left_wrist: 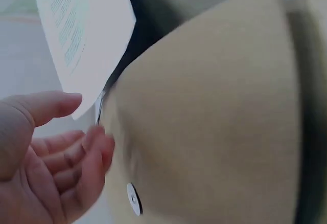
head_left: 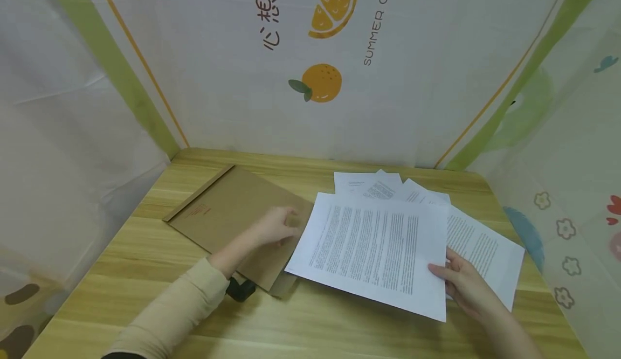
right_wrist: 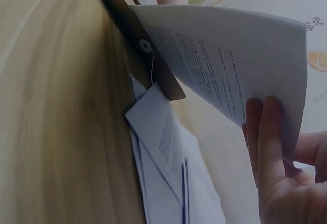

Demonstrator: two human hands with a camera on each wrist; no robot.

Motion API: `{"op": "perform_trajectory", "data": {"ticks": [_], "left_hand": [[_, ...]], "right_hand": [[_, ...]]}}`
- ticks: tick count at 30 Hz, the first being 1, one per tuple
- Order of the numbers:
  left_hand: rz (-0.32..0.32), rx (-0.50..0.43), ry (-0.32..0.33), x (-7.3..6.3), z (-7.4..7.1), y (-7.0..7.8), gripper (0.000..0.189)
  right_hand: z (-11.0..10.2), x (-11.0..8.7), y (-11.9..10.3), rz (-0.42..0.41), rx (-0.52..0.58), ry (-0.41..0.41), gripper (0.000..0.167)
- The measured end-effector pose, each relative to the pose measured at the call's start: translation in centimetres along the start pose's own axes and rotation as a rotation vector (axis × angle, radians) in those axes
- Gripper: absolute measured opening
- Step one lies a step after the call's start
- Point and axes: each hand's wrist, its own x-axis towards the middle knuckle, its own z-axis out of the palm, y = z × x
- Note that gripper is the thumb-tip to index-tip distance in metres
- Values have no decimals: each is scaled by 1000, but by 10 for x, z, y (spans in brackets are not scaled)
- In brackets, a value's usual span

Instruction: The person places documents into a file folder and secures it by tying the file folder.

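My right hand (head_left: 463, 283) pinches the right edge of a printed sheet (head_left: 368, 256), thumb on the face and fingers behind in the head view. This sheet is held tilted above the table, and its left corner overlaps the envelope's edge. A brown kraft document envelope (head_left: 237, 202) lies at the left, its flap (right_wrist: 138, 40) with a round string button (right_wrist: 145, 45) showing in the right wrist view. Over the envelope, my left hand (head_left: 276, 227) has its thumb and fingers apart with nothing between them, close to the sheet's left edge.
Several more printed sheets (head_left: 485, 246) lie fanned out on the wooden table (head_left: 310, 326), behind and right of the held one. A black object (head_left: 240, 289) shows beneath my left wrist. White printed curtains (head_left: 218, 78) stand around the table's back and sides.
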Motion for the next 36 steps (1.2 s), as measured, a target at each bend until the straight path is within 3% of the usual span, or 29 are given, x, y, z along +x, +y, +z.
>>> {"op": "perform_trajectory", "data": {"ticks": [5,10,14,25,30,36], "left_hand": [[22,385,58,-5,11,7,35],[55,595,64,-9,20,13,44],[84,658,92,-11,24,14,41],[169,675,131,-13,27,14,26],[197,736,154,-17,29,12,25],[174,841,126,-30,30,12,29]], "right_hand": [[-4,-2,4,51,-34,17,50],[-13,-7,8,61,-41,-20,43],[-20,-11,11,73,-29,-46,37],[-24,-14,18,99,-9,-76,35],[-23,-14,22,101,11,-87,35],[-22,-13,24,106,13,-94,39]]}}
